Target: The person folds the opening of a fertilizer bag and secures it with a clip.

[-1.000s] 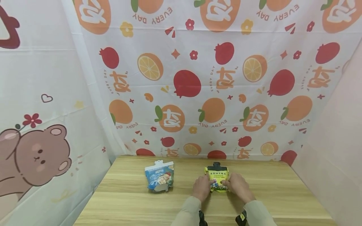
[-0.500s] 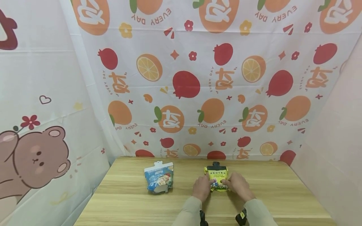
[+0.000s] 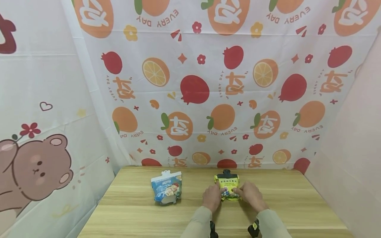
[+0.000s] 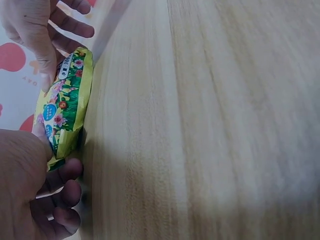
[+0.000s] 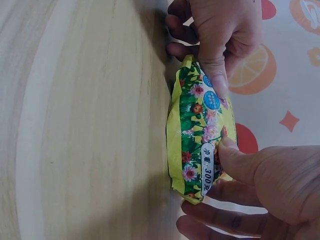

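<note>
A yellow snack-type bag [image 3: 228, 190] with printed flowers along its lower part stands out on the wooden table, its top pinched by a black clip [image 3: 227, 175]. My left hand [image 3: 212, 197] grips its left side and my right hand [image 3: 251, 195] its right side, both thumbs pressing the front face. In the left wrist view, the bag [image 4: 67, 105] shows its bottom edge close over the tabletop, with a shadow beside it. The right wrist view shows my right hand [image 5: 280, 192] with its thumb on the bag's flowered front and fingers behind its edge.
Left of the yellow bag, a blue bag [image 3: 167, 191] with a white clip [image 3: 166, 174] lies on the wooden table [image 3: 134, 215]. A fruit-print cloth [image 3: 194, 125] hangs behind the table's far edge; further cloths flank both sides.
The head view has drifted slightly. Relative to the blue bag, the yellow bag has shifted a little up the picture, away from me; both hands keep their grip on it.
</note>
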Motion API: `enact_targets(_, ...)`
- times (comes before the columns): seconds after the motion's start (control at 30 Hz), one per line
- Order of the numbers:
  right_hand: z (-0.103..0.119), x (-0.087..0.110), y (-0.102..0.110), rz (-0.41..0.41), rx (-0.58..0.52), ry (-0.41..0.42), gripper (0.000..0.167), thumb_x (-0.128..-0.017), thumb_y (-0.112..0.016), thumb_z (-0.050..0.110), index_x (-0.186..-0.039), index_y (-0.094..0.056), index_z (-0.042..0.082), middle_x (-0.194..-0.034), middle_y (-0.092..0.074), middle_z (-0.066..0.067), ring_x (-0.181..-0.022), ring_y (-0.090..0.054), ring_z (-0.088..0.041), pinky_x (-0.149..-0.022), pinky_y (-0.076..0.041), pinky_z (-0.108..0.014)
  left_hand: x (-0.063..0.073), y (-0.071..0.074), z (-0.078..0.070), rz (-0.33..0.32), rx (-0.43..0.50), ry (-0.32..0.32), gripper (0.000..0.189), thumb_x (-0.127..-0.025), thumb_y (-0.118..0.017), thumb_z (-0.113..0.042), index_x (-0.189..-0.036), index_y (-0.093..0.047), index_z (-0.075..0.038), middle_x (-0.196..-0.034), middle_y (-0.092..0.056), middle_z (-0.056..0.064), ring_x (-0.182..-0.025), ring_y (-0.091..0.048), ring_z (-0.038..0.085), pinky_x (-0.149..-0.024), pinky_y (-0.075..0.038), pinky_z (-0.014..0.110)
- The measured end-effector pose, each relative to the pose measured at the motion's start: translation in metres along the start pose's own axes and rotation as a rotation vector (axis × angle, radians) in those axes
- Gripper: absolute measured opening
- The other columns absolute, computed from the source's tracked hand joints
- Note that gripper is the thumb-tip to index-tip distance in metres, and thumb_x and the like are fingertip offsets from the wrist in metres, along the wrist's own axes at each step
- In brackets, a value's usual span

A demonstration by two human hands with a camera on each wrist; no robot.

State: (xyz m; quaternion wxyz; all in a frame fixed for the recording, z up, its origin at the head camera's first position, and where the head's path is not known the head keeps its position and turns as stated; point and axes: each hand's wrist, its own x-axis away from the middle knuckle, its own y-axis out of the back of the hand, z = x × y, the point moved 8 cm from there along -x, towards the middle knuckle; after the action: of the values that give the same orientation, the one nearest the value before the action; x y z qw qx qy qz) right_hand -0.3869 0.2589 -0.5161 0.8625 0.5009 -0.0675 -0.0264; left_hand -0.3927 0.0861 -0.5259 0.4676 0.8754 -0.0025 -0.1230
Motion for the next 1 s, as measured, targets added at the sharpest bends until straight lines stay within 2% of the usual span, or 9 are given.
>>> enact_targets(0.27, 0.0, 0.001, -0.001, -0.006, 0.0, 0.003, 0.038, -0.095, -0.069, 0.04, -0.068, -0.077, 0.016, -0.049, -0.036, 0.008, -0.051, -0.032, -0.008, -0.048, -0.023, -0.023, -0.001, 0.0, 0.001, -0.03, -0.023, -0.011, 0.046, -0.094, -0.065, -0.042, -0.121, -0.066, -0.005, -0.084, -0.073, 0.015, -0.069, -0.069, 0.031, -0.054, -0.051, 0.042)
enact_targets(0.43, 0.005, 0.006, -0.001, -0.039, -0.021, 0.032, 0.04, -0.095, -0.068, 0.04, -0.064, -0.076, 0.016, -0.048, -0.035, 0.009, -0.049, -0.031, -0.008, -0.047, -0.023, -0.023, -0.001, 0.0, 0.001, -0.042, -0.004, -0.011, 0.045, -0.095, -0.065, -0.039, -0.118, -0.068, 0.0, -0.091, -0.074, 0.017, -0.076, -0.071, 0.034, -0.059, -0.055, 0.045)
enact_targets(0.6, 0.009, 0.01, -0.004, -0.058, -0.017, 0.045, 0.049, -0.096, -0.068, 0.04, -0.056, -0.068, 0.012, -0.046, -0.034, 0.009, -0.047, -0.03, -0.006, -0.046, -0.022, -0.022, 0.001, -0.001, 0.002, 0.007, 0.027, 0.004, 0.049, -0.098, -0.063, -0.035, -0.127, -0.063, 0.004, -0.098, -0.072, 0.021, -0.084, -0.071, 0.038, -0.068, -0.057, 0.05)
enact_targets(0.73, 0.01, 0.01, -0.005, -0.083, 0.026, 0.031, 0.055, -0.097, -0.066, 0.042, -0.051, -0.055, 0.014, -0.046, -0.035, 0.009, -0.046, -0.031, -0.006, -0.044, -0.023, -0.022, 0.003, 0.0, 0.002, 0.052, 0.053, 0.002, 0.045, -0.102, -0.059, -0.032, -0.131, -0.06, 0.003, -0.103, -0.069, 0.021, -0.086, -0.069, 0.038, -0.072, -0.057, 0.051)
enact_targets(0.87, 0.01, 0.008, -0.004, -0.114, 0.062, 0.031, 0.058, -0.098, -0.065, 0.044, -0.05, -0.046, 0.018, -0.047, -0.035, 0.008, -0.046, -0.033, -0.007, -0.043, -0.024, -0.023, 0.005, 0.001, 0.002, 0.063, 0.065, -0.019, 0.037, -0.104, -0.057, -0.031, -0.122, -0.064, 0.0, -0.103, -0.067, 0.019, -0.083, -0.067, 0.035, -0.07, -0.056, 0.05)
enact_targets(1.0, 0.009, 0.009, -0.002, -0.13, 0.057, 0.042, 0.053, -0.098, -0.064, 0.042, -0.054, -0.047, 0.017, -0.05, -0.039, 0.005, -0.047, -0.037, -0.01, -0.043, -0.027, -0.025, 0.006, 0.001, 0.004, 0.054, 0.08, -0.04, 0.032, -0.103, -0.057, -0.03, -0.115, -0.064, -0.001, -0.099, -0.066, 0.016, -0.078, -0.064, 0.03, -0.066, -0.054, 0.047)
